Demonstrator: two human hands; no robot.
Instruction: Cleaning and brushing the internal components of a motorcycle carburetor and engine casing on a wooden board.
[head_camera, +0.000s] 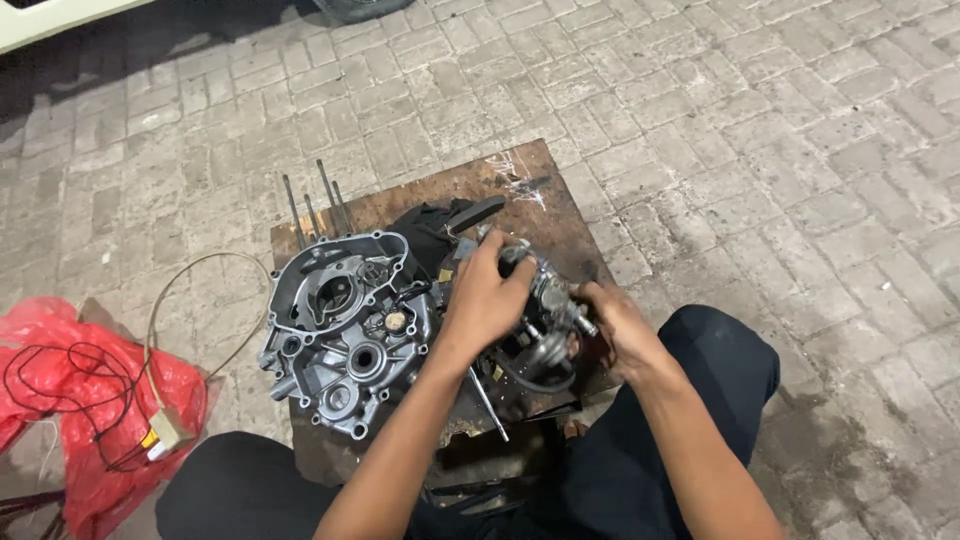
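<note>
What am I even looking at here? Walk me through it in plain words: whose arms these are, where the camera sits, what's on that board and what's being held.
There is one picture, taken by a camera on a person's head, looking down at their own arms and knees. They sit on a brick-paved floor in front of a low wooden board.

On the board lies a grey metal engine case, open side up, with thin studs sticking out at its far end.

The left hand and right hand both grip a small metal part with a rubber hose, beside the case. It looks like a carburettor, though the hands hide much of it.

To the left lie a red plastic bag and loose wires.
</note>
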